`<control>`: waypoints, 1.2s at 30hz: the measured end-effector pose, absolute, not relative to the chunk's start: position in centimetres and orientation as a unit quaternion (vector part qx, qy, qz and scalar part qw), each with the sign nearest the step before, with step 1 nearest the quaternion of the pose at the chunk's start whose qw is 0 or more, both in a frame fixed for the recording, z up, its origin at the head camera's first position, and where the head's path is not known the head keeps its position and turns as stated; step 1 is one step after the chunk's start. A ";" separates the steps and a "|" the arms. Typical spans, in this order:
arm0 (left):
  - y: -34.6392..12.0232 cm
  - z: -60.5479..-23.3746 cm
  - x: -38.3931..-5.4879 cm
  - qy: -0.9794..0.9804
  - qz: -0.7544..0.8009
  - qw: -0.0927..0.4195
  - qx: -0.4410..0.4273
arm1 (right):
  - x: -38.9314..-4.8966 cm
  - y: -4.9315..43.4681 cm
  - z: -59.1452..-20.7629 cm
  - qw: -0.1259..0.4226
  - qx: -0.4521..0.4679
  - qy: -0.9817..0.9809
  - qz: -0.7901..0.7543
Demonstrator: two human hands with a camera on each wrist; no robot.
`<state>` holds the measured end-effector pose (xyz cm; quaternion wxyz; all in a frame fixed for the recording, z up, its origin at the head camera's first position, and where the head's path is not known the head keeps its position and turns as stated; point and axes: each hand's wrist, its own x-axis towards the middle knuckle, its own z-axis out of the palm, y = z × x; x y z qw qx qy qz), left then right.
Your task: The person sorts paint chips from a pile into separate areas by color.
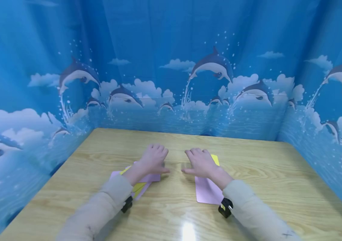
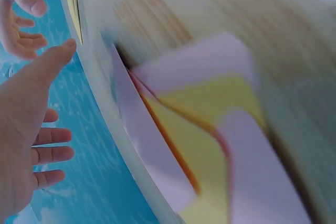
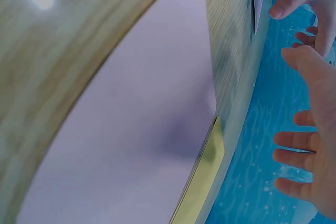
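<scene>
My left hand [image 1: 154, 160] hovers over a loose, fanned pile of lilac and yellow cards [image 2: 194, 119], its thumb pointing inward and nothing in its fingers. Opposite it, my right hand [image 1: 200, 163] hangs above a second stack, where a large lilac card [image 1: 207, 192] lies on top and a yellow card [image 3: 202, 177] sticks out from beneath. Both hands hold their fingers loosely extended, thumbs facing each other across a gap. In the right wrist view the right hand's fingers are apart from the cards. Forearms in pale sleeves partly hide both piles in the head view.
Both piles lie on a light wood-grain table [image 1: 171, 207]. A blue curtain [image 1: 159, 40] printed with dolphins and clouds surrounds its back and sides. A black strap [image 1: 226, 207] with a device sits under the right wrist, another [image 1: 126, 204] under the left.
</scene>
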<state>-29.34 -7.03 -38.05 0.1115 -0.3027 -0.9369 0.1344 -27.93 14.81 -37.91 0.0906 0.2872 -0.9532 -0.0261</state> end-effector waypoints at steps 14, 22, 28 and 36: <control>-12.6 -38.6 -28.4 -0.946 0.130 0.081 -0.284 | -27.9 10.6 -37.7 0.081 0.331 -0.940 -0.009; -14.5 -38.4 -27.7 -0.960 0.079 0.044 -0.265 | -28.1 8.4 -37.8 0.057 0.339 -0.939 -0.026; -15.5 -38.7 -27.1 -0.962 0.069 0.022 -0.265 | -28.3 6.9 -38.3 0.023 0.346 -0.938 -0.016; -16.1 -38.6 -26.8 -0.962 0.057 0.010 -0.268 | -28.8 5.7 -38.7 0.008 0.357 -0.934 -0.012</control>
